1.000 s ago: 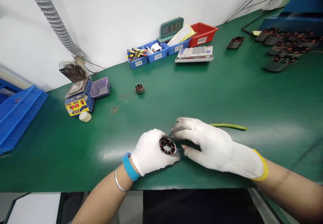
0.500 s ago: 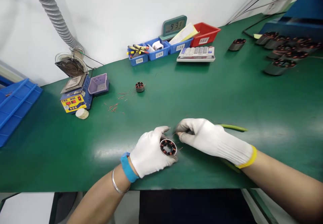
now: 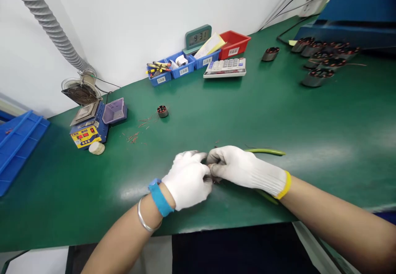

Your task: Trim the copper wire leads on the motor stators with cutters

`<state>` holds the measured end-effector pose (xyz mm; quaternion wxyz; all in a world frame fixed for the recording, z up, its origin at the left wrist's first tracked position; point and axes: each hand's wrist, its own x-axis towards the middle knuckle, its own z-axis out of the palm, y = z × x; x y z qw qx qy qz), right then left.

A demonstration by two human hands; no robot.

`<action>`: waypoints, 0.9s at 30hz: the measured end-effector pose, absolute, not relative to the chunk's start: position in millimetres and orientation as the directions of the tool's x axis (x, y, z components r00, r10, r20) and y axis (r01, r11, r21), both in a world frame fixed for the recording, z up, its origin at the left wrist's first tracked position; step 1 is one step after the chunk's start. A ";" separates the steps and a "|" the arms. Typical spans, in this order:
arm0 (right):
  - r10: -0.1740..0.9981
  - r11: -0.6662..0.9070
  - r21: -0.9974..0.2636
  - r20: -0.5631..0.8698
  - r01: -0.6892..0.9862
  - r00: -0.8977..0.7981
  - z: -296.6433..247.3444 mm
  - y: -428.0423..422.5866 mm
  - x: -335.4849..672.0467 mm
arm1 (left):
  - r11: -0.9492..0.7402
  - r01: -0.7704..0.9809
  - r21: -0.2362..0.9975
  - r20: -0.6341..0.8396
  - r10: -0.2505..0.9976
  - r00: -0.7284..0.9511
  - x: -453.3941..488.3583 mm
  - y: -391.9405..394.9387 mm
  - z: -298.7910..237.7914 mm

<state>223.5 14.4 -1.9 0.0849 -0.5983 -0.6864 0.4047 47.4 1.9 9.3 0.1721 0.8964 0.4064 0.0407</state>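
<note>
My left hand (image 3: pixel 188 180), in a white glove, is curled around a motor stator, which its fingers now almost wholly hide. Against its fingertips my right hand (image 3: pixel 236 166), gloved in white with a yellow cuff, is closed in a pinch at the stator. What lies between those fingertips is too small and covered to make out. Green-handled pliers (image 3: pixel 269 152) lie under my right hand and wrist, one handle showing on either side; their head is hidden. Both hands are low over the green table (image 3: pixel 130 208), close to its front edge.
A single stator (image 3: pixel 162 111) stands beyond my left hand, beside copper wire scraps (image 3: pixel 133 137). A solder pot (image 3: pixel 88 132) and purple tray (image 3: pixel 115 111) are left. Behind are blue boxes (image 3: pixel 182 71), a red box (image 3: pixel 233 45) and calculator (image 3: pixel 225 68). Several stators (image 3: pixel 317 77) stand at right.
My right hand has closed in on my left, so the fingertips now meet. My left hand has turned over the stator, whose open end was visible before. The camera view has shifted rightward.
</note>
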 end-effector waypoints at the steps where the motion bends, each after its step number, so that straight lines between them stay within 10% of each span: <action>1: 0.897 -0.036 -0.638 -0.361 0.769 -0.257 -0.7 13.8 223.5 | -0.600 0.704 0.381 -0.055 0.745 0.665 47.6 1.2 6.0; 6: 0.918 0.009 -0.547 -0.328 0.837 -0.225 0.9 10.6 223.5 | -0.375 0.507 0.776 0.237 0.918 0.317 33.0 -12.2 -26.0; 11: 0.919 0.035 -0.498 -0.325 0.867 -0.224 0.4 7.7 223.4 | -0.201 0.211 0.957 0.206 0.979 0.000 19.3 -12.8 -26.9; 18: 0.889 0.169 -0.578 -0.261 0.798 -0.377 -4.9 15.7 231.2 | -0.176 0.757 0.629 0.003 0.974 0.225 33.3 -16.3 -14.0; 27: 0.934 0.252 -0.443 -0.121 0.861 -0.336 -9.2 19.1 211.9 | -0.320 0.825 0.466 0.005 0.933 0.359 33.1 -8.6 -13.6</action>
